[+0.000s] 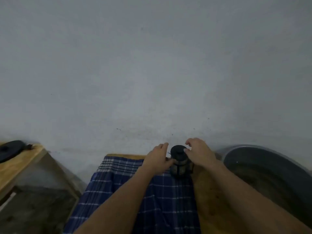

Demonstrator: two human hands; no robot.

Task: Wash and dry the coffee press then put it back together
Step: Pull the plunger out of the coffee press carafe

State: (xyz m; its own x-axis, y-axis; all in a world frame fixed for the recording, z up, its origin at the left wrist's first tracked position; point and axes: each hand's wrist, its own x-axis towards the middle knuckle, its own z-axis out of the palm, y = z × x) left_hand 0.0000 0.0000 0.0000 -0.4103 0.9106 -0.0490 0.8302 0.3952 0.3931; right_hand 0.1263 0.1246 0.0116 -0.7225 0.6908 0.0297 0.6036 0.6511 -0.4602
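Finishing reassembly, likely: coffee press point(179, 162) upright, lid on, at far tabletop point(125, 156) edge on checked cloth point(152, 191). Left hand point(157, 158) touches side, fingers straight; right hand point(198, 152) fingers loosely curled beside lid, contact unclear. Next: check lid seated.

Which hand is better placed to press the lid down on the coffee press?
Right, probably. The right hand hovers at the lid, fingertips by its rim. The left hand sits lower, against the side of the press, suited to steadying.

Head camera looks forward, tilted high: mostly wall point(152, 65), table point(125, 156) low in view.
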